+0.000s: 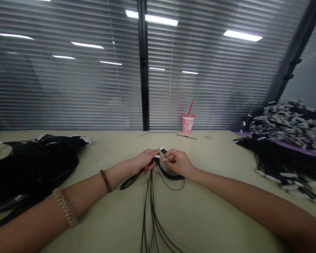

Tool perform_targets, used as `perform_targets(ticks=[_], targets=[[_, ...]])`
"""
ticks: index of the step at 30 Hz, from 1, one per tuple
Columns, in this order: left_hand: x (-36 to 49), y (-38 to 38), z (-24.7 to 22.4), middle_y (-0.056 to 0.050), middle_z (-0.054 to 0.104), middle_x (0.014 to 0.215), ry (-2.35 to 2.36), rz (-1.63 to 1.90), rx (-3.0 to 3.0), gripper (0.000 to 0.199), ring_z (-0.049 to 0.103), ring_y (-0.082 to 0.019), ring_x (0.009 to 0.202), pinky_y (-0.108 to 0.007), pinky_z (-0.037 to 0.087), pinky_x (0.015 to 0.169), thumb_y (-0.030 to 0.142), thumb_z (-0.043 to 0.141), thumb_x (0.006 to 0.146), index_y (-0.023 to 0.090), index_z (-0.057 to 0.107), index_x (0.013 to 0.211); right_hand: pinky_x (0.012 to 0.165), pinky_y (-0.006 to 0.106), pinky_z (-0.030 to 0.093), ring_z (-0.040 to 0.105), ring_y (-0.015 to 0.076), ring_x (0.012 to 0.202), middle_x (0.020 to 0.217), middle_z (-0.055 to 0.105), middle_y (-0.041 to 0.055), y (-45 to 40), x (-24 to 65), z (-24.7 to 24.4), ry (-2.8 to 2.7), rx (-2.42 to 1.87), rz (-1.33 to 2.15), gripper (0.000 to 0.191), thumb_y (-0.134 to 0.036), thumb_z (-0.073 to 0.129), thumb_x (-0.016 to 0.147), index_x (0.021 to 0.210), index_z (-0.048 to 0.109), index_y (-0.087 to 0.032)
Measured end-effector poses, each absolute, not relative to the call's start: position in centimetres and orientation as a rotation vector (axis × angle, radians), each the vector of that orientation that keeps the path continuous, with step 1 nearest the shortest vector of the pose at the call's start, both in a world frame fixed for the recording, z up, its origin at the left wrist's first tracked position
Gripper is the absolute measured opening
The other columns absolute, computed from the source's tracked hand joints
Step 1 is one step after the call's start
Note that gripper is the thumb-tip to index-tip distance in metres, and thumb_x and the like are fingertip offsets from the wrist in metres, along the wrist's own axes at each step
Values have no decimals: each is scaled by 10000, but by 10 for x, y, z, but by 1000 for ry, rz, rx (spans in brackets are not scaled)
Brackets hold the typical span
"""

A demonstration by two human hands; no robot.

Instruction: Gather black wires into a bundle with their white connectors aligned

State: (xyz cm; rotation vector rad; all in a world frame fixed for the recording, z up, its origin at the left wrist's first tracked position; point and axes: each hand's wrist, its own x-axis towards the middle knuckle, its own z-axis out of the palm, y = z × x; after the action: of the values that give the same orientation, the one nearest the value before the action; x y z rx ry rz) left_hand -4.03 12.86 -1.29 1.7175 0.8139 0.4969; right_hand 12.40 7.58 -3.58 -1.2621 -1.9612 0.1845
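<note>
1. My hands are near each other, raised in front of me over the middle of the counter (216, 218).
2. My left hand (146, 159) is closed, thumb against fingers, gripping the black cables (152, 196) just by a white connector (157, 156).
3. My right hand (179, 163) has its fingers curled in, thumb and forefinger pinched together on a dark strand of the cables, beside a second white end (162, 149).
4. From my grip, the cables loop out to the left and right, and several strands run down towards me.
5. At my left lies a black heap (42, 165) with white ends.
6. At my right is a pile (292, 121) of black leads with many white ends, partly on something purple (287, 140).
7. Ahead, near the blinds (68, 91), stands a pink cup (188, 125) with a red straw (190, 108); a pen (187, 136) and a rubber band (208, 136) lie close by.
</note>
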Motion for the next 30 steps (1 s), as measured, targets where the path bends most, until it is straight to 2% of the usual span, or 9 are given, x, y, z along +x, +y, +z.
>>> perform_targets(ticks=[3,6,12,15,18,20,24,27,30], targets=[[-42,133,-14,70,337,270,791,528,1647,458,214,-58,239,-182,128,298,573,309,775,169,515,713,471,185,253,382,70,445,498,445,-72,78,138,-34,-2019,-1299,68,154,-174,593,655,797,535,-186],[-44,133,-13,72,345,282,775,541,1601,435,214,-55,239,-181,128,295,564,332,773,172,510,718,498,203,260,420,96,492,558,490,-35,81,155,-30,-2098,-1377,-144,172,-310,554,741,870,534,-199],[-41,127,-9,3,565,459,797,666,1504,421,280,-43,268,-173,183,312,555,348,771,163,501,767,587,227,338,472,135,637,737,520,33,74,157,-23,-1944,-1308,-299,338,-398,490,782,1014,466,-153],[-41,125,-8,-25,620,579,763,663,1477,453,294,-37,281,-175,194,317,597,367,741,167,490,813,534,215,319,417,107,537,627,484,6,60,140,-19,-1912,-1176,-180,217,-327,399,836,891,498,-142],[-41,124,-9,48,482,413,751,674,1494,453,283,-50,282,-170,184,318,607,374,734,177,495,810,512,214,292,395,95,498,564,503,2,48,122,-19,-2067,-1058,-74,229,-276,393,831,725,558,-157],[-41,124,-9,74,385,360,735,693,1504,435,279,-55,294,-163,183,321,593,382,742,179,499,805,490,217,277,372,79,462,643,584,20,45,114,-21,-2115,-1072,52,266,-263,394,826,680,590,-158],[-41,125,-11,70,409,399,702,712,1516,402,292,-50,320,-153,203,331,565,391,757,183,489,832,412,207,243,309,45,389,826,640,40,53,104,-27,-1864,-1215,635,343,-330,384,825,669,624,-142],[-41,124,-12,58,453,436,686,689,1538,389,345,-54,347,-145,215,343,555,386,765,185,482,839,386,192,206,297,49,392,631,601,18,60,99,-28,-1597,-1240,935,319,-373,455,781,735,648,-123],[-41,122,-11,32,525,486,677,660,1562,379,366,-57,362,-143,219,349,546,368,777,187,467,850,391,191,182,278,48,406,540,541,-7,63,95,-29,-1505,-1199,949,302,-375,502,750,699,650,-117]])
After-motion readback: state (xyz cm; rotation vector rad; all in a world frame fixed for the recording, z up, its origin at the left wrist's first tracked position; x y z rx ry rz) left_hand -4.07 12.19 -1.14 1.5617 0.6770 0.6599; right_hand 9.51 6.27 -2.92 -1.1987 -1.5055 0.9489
